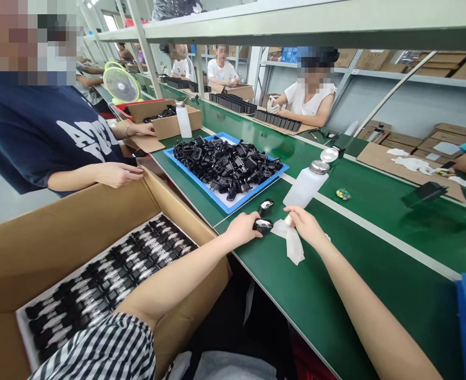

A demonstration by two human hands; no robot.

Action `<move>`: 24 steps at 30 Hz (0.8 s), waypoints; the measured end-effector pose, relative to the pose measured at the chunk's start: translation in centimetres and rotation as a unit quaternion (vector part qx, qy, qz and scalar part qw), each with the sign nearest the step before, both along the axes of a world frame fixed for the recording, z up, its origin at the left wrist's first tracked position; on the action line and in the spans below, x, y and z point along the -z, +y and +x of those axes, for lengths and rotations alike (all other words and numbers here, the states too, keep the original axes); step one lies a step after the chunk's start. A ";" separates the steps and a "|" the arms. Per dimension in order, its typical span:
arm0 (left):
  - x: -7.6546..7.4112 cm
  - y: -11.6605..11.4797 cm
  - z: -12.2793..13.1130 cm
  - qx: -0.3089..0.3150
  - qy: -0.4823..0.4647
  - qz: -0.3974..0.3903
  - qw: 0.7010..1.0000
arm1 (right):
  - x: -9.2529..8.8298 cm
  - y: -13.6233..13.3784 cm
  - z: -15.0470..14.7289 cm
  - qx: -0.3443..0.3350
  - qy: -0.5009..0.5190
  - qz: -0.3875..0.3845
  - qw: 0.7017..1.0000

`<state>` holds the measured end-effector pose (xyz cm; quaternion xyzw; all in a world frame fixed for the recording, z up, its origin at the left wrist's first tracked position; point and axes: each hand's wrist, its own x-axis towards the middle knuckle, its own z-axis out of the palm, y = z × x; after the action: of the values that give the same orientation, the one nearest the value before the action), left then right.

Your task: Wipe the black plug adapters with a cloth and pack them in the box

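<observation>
My left hand (243, 230) grips a glossy black plastic adapter (263, 225) on the green workbench (328, 295). A second black adapter (266, 207) lies just beyond it, touching neither hand. My right hand (306, 226) pinches a white cloth (292, 240), which trails onto the bench. Close beyond that hand stands a translucent plastic dispenser bottle (305, 186) with a metal top. Further left, a blue tray (195, 182) holds a heap of black adapters.
A cardboard box (70, 248) of packed black-and-white items stands at my left. A co-worker's hands (116, 174) rest on its edge. A small foil packet (343, 194) lies on the bench. Other workers, black parts, boxes and a fan line the far bench.
</observation>
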<state>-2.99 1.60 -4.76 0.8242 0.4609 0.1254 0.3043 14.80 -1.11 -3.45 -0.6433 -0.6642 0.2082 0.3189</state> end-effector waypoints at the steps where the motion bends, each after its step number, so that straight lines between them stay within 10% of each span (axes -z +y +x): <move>1: -0.1 -0.1 -0.1 -0.005 0.030 0.017 0.999 | 0.4 0.3 -0.2 -0.004 -0.017 -0.007 1.000; 11: -2.3 3.3 -4.3 -0.226 0.120 0.150 0.955 | 1.8 5.0 -1.8 -0.128 -0.068 -0.057 0.988; 16: -1.7 6.2 -4.3 -0.217 0.117 0.112 0.963 | -0.1 4.2 -0.4 -0.114 -0.043 -0.011 0.992; 19: -0.8 6.4 -3.6 -0.235 0.153 0.132 0.951 | -1.8 3.4 4.3 0.057 0.015 0.098 0.993; 24: -0.2 6.1 -3.3 -0.238 0.171 0.166 0.942 | -1.3 1.9 14.5 0.402 0.036 0.128 0.906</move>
<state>-6.24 7.70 -4.56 0.7381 0.6615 0.1263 0.0414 29.27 0.84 -2.19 -0.8017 -0.3580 -0.0013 0.4786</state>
